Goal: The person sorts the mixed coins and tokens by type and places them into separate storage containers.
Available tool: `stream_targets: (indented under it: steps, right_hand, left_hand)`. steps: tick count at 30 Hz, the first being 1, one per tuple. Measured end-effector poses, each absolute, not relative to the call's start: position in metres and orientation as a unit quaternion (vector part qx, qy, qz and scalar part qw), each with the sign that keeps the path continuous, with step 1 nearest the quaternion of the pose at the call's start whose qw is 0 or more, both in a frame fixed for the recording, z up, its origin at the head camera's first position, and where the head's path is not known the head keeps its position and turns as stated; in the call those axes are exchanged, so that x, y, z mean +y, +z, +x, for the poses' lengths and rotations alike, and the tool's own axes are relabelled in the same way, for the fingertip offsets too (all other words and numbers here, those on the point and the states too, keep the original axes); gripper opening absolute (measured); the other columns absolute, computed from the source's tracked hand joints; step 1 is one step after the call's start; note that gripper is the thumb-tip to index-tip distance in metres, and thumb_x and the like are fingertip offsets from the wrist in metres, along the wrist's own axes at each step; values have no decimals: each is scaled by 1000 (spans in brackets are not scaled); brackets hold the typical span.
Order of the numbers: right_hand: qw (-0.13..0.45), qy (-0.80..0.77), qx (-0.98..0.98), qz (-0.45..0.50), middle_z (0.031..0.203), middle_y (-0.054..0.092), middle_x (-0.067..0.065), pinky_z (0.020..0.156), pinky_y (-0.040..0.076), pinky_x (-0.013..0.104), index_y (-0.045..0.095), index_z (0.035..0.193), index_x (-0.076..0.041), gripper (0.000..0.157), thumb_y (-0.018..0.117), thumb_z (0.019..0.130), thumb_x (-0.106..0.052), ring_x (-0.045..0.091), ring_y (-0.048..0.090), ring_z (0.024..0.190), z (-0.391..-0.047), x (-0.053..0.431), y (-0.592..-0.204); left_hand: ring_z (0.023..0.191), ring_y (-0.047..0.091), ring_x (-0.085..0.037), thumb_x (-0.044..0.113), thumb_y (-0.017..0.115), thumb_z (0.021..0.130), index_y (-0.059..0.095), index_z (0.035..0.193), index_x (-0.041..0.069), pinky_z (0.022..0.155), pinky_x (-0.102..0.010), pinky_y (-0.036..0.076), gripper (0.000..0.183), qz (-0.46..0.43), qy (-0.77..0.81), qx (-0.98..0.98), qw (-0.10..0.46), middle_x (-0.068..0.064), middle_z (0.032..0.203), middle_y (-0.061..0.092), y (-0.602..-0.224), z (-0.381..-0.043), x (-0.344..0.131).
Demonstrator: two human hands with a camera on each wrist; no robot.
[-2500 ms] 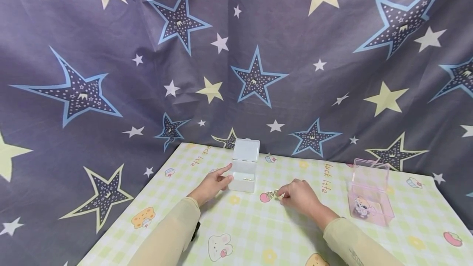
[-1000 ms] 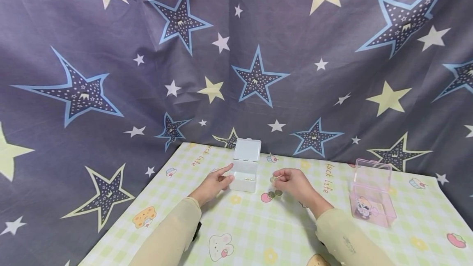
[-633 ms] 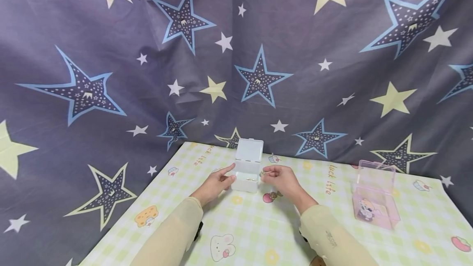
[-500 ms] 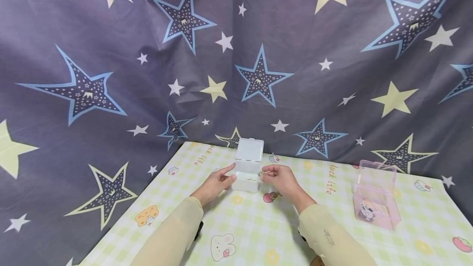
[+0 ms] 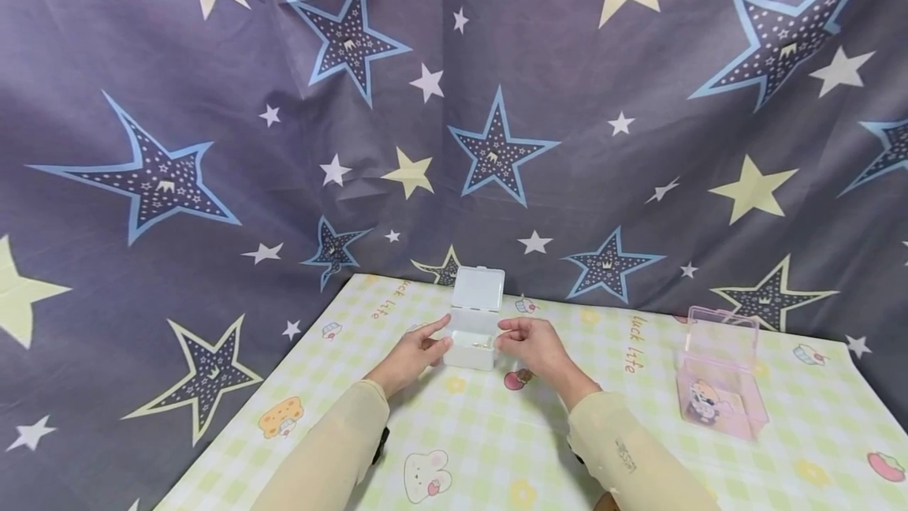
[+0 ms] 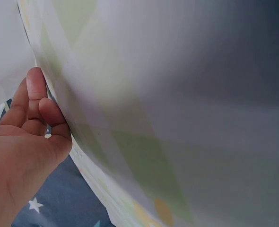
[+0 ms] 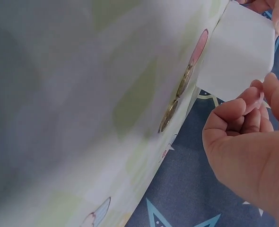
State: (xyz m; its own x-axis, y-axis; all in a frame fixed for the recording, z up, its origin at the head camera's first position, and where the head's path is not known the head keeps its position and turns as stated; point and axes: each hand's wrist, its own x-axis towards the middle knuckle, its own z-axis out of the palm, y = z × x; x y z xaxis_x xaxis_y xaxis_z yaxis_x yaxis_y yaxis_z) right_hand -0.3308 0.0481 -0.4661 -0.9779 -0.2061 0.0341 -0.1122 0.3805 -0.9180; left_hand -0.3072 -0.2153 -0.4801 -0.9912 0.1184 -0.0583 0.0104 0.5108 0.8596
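A small white box stands on the table with its lid raised. My left hand touches its left side with extended index finger and thumb. At the right rim, my right hand has thumb and index fingertips over the edge, slightly apart; its other fingers are curled. No object shows between them. Some gold-coloured pieces lie inside the box. Below the right hand, coin-like gold discs rest on the cloth, partly covered by that hand in the head view.
A transparent pink box with its lid up stands at the right, holding a small cartoon figure or picture. The table wears a green checked cloth with printed drawings. A dark star-patterned curtain hangs behind.
My right hand has lifted a gold disc from the table and carried it left to the white box; the disc no longer shows in its fingers. My left hand has stayed at the box.
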Motion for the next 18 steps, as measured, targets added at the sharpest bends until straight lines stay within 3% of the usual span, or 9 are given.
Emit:
stream_targets:
  steps: [7, 14, 18]
  right_hand:
    - [35, -537, 838, -88, 107, 82, 7, 91, 58, 34, 79, 119, -5, 25, 81, 95, -12, 15, 75, 96, -329, 54, -468]
    - [23, -511, 853, -101, 104, 81, 7, 82, 53, 25, 77, 123, -1, 27, 77, 98, -12, 11, 71, 91, -329, 75, -464]
    - [23, -494, 863, -103, 101, 79, 7, 82, 52, 25, 77, 123, -1, 26, 76, 99, -12, 10, 67, 88, -332, 92, -463]
  left_hand:
    - [95, 70, -21, 39, 62, 109, 45, 164, 29, 79, -32, 47, 59, 31, 489, 870, 56, -9, 117, 75, -481, -308, -215]
    - [93, 70, -20, 39, 63, 109, 47, 164, 28, 76, -31, 47, 59, 33, 493, 868, 54, -9, 118, 75, -483, -309, -215]
    - [95, 70, -22, 39, 63, 109, 46, 164, 28, 76, -30, 47, 59, 33, 495, 866, 57, -10, 118, 75, -483, -309, -216]
